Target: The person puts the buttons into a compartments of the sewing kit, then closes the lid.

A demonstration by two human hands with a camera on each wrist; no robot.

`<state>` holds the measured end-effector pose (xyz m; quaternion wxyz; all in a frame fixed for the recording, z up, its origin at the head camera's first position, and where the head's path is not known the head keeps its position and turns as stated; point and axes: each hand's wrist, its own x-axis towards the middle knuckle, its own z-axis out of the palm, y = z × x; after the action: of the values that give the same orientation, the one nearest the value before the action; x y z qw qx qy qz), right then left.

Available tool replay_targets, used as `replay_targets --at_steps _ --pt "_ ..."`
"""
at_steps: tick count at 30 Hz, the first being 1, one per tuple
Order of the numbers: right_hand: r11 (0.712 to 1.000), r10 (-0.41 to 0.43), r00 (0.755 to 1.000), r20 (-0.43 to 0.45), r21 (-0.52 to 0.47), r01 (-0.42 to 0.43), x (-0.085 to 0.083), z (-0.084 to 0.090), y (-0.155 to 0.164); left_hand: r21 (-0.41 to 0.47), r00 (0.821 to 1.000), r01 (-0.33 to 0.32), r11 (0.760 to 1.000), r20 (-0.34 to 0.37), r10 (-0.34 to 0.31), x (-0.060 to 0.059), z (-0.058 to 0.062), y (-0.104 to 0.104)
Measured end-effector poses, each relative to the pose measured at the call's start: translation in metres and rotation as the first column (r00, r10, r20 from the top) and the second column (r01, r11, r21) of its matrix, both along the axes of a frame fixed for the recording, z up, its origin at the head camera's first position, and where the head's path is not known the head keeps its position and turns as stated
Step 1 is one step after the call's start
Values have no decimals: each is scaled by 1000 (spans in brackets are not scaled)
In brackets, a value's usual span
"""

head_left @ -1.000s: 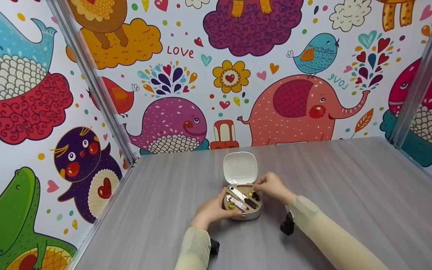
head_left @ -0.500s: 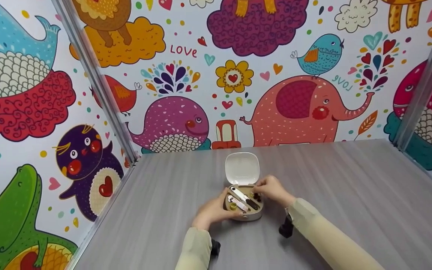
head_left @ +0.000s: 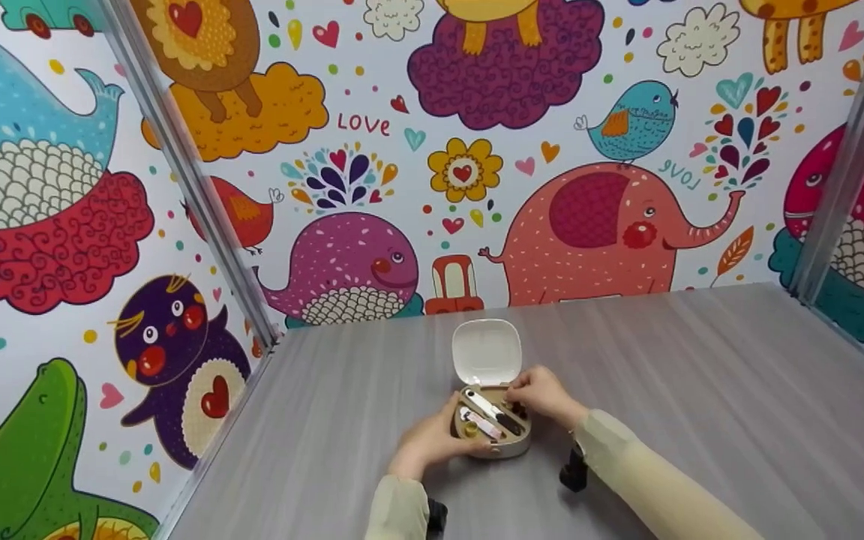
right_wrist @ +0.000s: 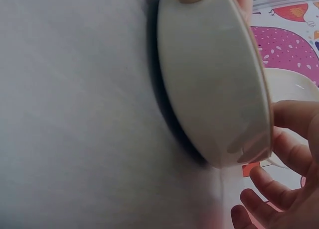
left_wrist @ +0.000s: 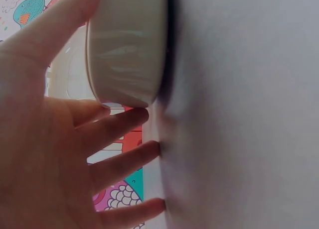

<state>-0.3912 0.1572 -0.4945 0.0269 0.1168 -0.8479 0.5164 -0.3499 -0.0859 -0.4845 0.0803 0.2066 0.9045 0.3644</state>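
Observation:
A small white case (head_left: 511, 450) stands on the table with its lid (head_left: 486, 352) raised. In its beige inside lie a nail clipper with a white and dark body (head_left: 488, 409), a pinkish-white slim item (head_left: 483, 424) and a small yellow-green round piece (head_left: 470, 429). My left hand (head_left: 428, 441) holds the case at its left side, thumb at the front. In the left wrist view the other fingers (left_wrist: 119, 171) are spread. My right hand (head_left: 544, 394) reaches over the right rim into the right compartment, near small dark pieces (head_left: 518, 409). Its fingertips' contents are hidden.
The grey table (head_left: 664, 390) extends around the case. Behind it rises a wall (head_left: 462, 225) printed with cartoon animals, and a metal post (head_left: 184, 165) stands at the left corner. Dark wrist devices (head_left: 573, 471) hang under the sleeves.
The right fingertips have shifted slightly left and deeper into the right compartment, covering the small yellow piece there. The left hand keeps its hold. The head view has tilted up slightly.

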Motion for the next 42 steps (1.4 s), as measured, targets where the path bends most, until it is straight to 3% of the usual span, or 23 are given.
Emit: replay_targets --at_steps 6,13,26,33,42 --pt "1000 -8 997 -77 13 9 0 -5 -1 3 1000 -19 1000 -6 19 3 1 1" --pt "998 -40 997 -62 36 42 6 -2 2 10 1000 -12 1000 6 12 2 -4 4" --pt "999 -9 995 -103 48 14 20 11 57 13 1000 -22 1000 -1 22 3 -4 4" --pt "997 -31 999 -6 70 31 30 5 94 21 1000 -10 1000 1 10 3 -5 -2" --pt "992 64 997 46 104 -68 40 -11 129 20 1000 -12 1000 0 12 3 -5 -1"
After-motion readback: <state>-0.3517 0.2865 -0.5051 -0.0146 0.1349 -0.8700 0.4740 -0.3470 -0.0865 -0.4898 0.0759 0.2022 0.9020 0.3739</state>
